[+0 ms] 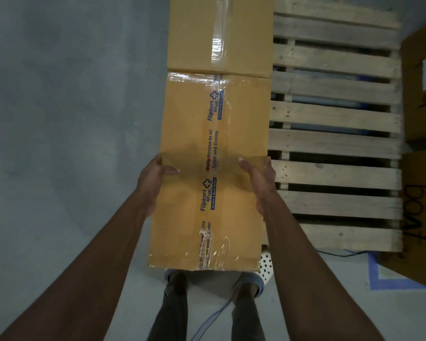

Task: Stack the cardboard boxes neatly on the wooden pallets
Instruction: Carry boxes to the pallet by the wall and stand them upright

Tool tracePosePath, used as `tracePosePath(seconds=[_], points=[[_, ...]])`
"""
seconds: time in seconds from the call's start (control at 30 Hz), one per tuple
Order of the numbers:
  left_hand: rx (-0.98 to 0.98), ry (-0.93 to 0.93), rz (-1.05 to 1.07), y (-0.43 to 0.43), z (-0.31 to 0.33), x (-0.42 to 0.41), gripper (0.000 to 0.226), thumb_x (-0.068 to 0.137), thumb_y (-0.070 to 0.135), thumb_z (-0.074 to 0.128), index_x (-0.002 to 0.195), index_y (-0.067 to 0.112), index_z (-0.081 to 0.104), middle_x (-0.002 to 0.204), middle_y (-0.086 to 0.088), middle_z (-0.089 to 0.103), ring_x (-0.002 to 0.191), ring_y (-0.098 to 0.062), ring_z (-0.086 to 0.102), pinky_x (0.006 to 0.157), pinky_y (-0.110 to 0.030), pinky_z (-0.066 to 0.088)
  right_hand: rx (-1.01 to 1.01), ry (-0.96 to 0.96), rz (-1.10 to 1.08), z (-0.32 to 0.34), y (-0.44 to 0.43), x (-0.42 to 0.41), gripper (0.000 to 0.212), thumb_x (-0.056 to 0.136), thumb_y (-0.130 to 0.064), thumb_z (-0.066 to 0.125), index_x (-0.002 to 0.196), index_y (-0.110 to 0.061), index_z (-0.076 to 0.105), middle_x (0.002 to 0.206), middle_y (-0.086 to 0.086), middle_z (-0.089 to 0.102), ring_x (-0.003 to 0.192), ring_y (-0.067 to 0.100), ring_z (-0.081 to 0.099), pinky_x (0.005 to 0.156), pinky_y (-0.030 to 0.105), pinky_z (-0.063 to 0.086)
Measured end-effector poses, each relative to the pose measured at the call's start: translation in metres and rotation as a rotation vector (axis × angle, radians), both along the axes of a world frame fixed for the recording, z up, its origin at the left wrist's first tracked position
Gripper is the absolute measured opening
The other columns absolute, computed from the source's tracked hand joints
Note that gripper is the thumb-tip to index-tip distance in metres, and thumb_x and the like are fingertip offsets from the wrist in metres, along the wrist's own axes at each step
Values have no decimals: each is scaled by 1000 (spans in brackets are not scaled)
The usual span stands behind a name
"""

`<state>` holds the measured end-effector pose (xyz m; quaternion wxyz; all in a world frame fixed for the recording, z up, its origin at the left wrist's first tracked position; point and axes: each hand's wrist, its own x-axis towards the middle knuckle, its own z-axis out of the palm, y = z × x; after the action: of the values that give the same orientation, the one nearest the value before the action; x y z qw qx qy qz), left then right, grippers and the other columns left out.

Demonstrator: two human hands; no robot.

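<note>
A long taped cardboard box (212, 143) with blue printed tape lies on the left edge of the wooden pallet (335, 143), its far end butted against a second cardboard box (219, 33). My left hand (155, 175) holds the near box's left edge, thumb lying on the top face. On the right edge, my right hand (258, 178) does the same, thumb on top and fingers down the side.
Bare pallet slats stretch to the right of the boxes. Dark brown cartons (421, 82) stand along the right side. Grey floor (71, 107) lies to the left. My feet and a blue cable (214, 318) are below the box, near blue floor tape (374, 276).
</note>
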<state>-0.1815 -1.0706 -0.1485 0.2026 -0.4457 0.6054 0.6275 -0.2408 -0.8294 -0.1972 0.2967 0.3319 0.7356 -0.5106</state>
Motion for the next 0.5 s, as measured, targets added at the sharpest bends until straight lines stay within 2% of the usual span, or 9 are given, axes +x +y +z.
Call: tracePosePath(seconds=[0.1, 0.17, 0.27, 0.4, 0.43, 0.5], points=[[41, 40, -60, 0, -3, -1, 51, 77, 12, 70, 119, 40, 65, 119, 11, 71, 107, -10, 65, 79, -29, 45, 109, 0, 142, 3, 2, -4, 123, 65, -76, 72, 161, -37, 5, 167, -3, 12, 152, 35, 15, 116, 69, 22], [63, 46, -49, 0, -6, 8, 63, 75, 9, 74, 127, 42, 61, 121, 12, 71, 112, -15, 66, 91, -36, 53, 224, 23, 267, 7, -1, 6, 116, 74, -72, 72, 161, -36, 4, 168, -4, 4, 153, 35, 10, 116, 71, 19], [54, 0, -8, 2, -10, 35, 70, 72, 4, 76, 131, 38, 59, 122, 11, 71, 115, -21, 66, 100, -44, 51, 386, -2, 335, 13, -6, 38, 110, 80, -66, 71, 161, -35, 3, 169, 0, -4, 153, 37, 7, 116, 71, 16], [44, -183, 24, 14, -14, 88, 66, 67, 11, 73, 125, 39, 58, 112, 5, 72, 106, -27, 67, 96, -48, 53, 443, -99, 320, 12, -3, 101, 112, 82, -60, 74, 160, -41, -3, 169, 4, -2, 151, 43, 11, 114, 72, 18], [36, -238, 13, 18, -14, 103, 65, 69, 11, 73, 126, 39, 56, 115, 3, 70, 106, -27, 64, 94, -44, 51, 455, -116, 343, 12, -1, 117, 113, 81, -59, 75, 159, -42, -4, 169, 3, -1, 150, 44, 14, 113, 73, 21], [54, -328, 4, 24, -13, 132, 71, 81, 6, 69, 140, 37, 46, 128, -3, 59, 109, -26, 56, 85, -35, 46, 492, -133, 402, 14, 2, 142, 112, 81, -58, 76, 158, -45, -4, 169, 1, 0, 150, 43, 15, 113, 72, 21]])
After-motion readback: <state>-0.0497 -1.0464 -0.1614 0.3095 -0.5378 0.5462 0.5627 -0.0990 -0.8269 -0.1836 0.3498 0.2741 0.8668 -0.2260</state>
